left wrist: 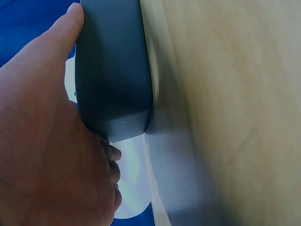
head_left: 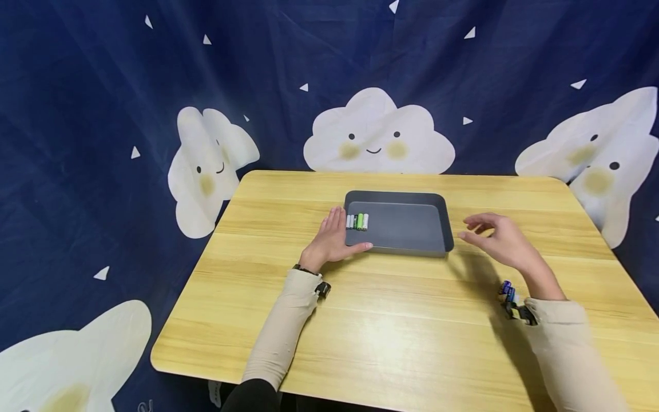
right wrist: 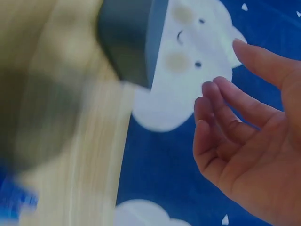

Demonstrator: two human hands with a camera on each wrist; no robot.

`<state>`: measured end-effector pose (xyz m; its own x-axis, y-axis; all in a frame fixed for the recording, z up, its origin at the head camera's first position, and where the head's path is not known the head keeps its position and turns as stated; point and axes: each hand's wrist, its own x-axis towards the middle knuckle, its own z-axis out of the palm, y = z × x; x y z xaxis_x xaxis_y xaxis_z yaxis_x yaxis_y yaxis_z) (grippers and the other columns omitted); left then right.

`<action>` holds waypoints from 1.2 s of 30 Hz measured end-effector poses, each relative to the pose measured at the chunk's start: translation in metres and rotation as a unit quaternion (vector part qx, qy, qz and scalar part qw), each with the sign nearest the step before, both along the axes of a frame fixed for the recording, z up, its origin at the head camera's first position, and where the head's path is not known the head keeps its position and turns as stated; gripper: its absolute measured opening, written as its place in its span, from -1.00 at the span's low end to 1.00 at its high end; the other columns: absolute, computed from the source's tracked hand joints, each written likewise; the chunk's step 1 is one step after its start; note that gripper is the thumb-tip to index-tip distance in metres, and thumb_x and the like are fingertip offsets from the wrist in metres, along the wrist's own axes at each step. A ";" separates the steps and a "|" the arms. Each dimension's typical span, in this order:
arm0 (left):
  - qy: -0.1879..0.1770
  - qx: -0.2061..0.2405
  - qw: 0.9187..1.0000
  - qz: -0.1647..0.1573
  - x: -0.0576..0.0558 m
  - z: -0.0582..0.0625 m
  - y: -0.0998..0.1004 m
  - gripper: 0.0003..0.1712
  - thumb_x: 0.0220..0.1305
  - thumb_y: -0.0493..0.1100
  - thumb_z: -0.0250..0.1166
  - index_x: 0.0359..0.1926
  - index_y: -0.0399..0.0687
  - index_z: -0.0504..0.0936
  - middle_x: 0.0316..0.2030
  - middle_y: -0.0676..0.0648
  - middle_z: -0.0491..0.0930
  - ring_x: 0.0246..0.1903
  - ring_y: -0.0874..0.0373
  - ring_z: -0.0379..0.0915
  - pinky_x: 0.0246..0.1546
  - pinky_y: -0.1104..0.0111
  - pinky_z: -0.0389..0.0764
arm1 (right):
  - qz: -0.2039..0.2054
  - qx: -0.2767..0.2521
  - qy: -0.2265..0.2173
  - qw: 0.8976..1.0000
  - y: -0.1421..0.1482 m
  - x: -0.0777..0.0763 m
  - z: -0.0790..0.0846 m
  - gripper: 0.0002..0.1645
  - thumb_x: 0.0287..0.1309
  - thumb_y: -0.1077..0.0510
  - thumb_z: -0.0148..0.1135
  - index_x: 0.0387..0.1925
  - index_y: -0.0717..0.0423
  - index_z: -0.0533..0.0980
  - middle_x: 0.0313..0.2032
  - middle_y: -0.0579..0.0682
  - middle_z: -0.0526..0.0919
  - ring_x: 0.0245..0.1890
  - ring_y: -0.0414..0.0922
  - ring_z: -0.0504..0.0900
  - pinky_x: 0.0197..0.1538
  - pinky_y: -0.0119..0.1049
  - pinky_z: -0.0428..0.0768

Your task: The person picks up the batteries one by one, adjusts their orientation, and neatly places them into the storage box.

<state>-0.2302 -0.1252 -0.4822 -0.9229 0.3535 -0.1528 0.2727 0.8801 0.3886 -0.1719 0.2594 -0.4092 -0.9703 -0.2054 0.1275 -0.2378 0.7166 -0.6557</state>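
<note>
Head view shows the left hand (head_left: 330, 239) straight-fingered against the tray (head_left: 407, 226), the right hand (head_left: 500, 239) loosely curved and empty beyond its right end; batteries (head_left: 360, 222) lying inside at left could roll if the left hand jerks it.

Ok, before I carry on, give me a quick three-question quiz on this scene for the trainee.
1. Which hand is touching the grey tray?
2. True or false: the right hand is apart from the tray.
3. In the head view, where in the tray are the batteries?
a) right end
b) left end
c) middle

Key: 1. The left hand. 2. True. 3. b.
</note>
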 end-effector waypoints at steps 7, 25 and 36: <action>0.001 0.002 1.000 -0.002 0.000 0.000 -0.001 0.48 0.20 0.68 0.06 0.65 -0.25 -0.35 0.68 -0.23 -0.42 0.69 -0.03 -0.52 0.70 0.10 -0.27 | -0.002 0.058 -0.021 0.998 0.035 0.025 -0.013 -0.43 0.32 0.03 0.39 0.13 0.43 0.59 0.04 0.44 0.66 -0.04 0.27 0.63 -0.22 -0.45 0.54; -0.008 -0.007 1.000 -0.008 -0.002 -0.002 -0.001 0.48 0.22 0.68 0.04 0.64 -0.25 -0.40 0.67 -0.24 -0.46 0.68 -0.04 -0.56 0.69 0.09 -0.31 | 0.023 0.132 -0.097 0.986 0.067 0.064 -0.045 -0.24 0.15 -0.08 0.53 0.10 0.49 0.57 0.03 0.41 0.62 -0.06 0.19 0.61 -0.25 -0.35 0.56; -0.002 0.002 1.000 -0.008 -0.002 -0.002 -0.001 0.47 0.21 0.68 0.05 0.65 -0.27 -0.36 0.68 -0.24 -0.43 0.68 -0.04 -0.54 0.69 0.09 -0.29 | -0.003 0.187 -0.116 0.975 0.067 0.070 -0.047 -0.04 -0.08 -0.32 0.60 0.07 0.41 0.62 0.09 0.47 0.56 -0.21 0.08 0.53 -0.33 -0.27 0.38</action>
<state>-0.2319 -0.1263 -0.4846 -0.9166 0.3683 -0.1559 0.2844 0.8742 0.3936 -0.1022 0.3268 -0.4563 -0.9656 -0.1890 -0.1788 -0.1084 0.9169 -0.3840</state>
